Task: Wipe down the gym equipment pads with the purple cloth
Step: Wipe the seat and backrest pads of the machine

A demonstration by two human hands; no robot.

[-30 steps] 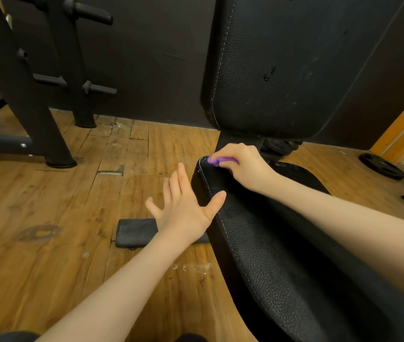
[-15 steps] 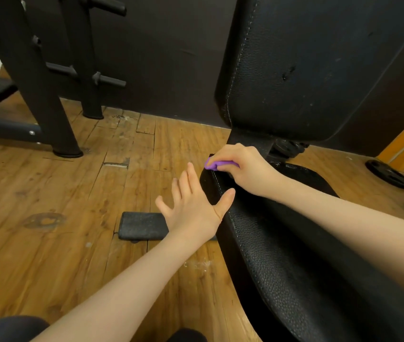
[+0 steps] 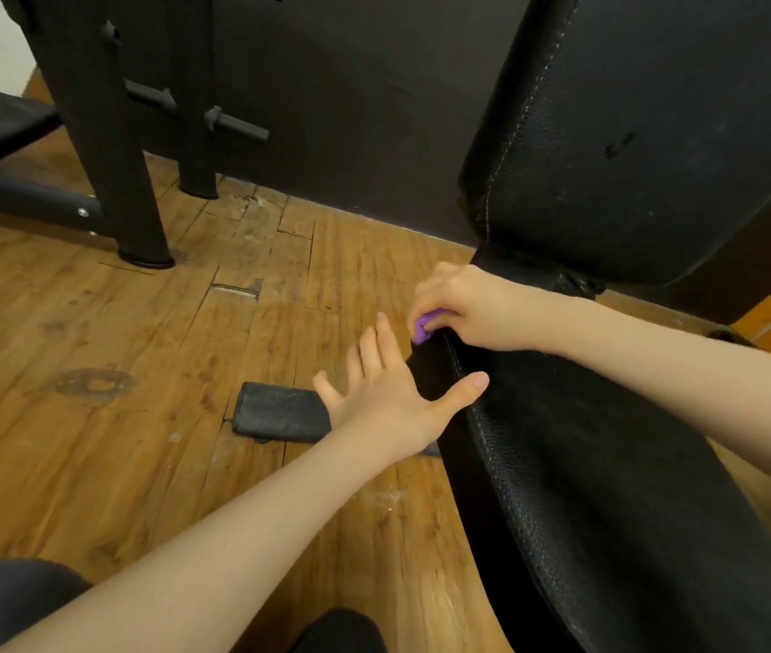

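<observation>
At the far left corner of the seat pad (image 3: 610, 464), the right hand (image 3: 473, 308) has its fingers curled tight round the purple cloth (image 3: 425, 328), balled up so only a bit pokes out, pressed on the pad's stitched edge. Left hand (image 3: 388, 398) is spread flat with nothing in it, thumb resting on the same edge a bit nearer. Back pad (image 3: 633, 134) stands upright right behind. Off the pad's left edge, plenty of bare wood floor (image 3: 91, 464), just a small dark mat (image 3: 280, 412) lying near it.

No legible text or labels.
</observation>
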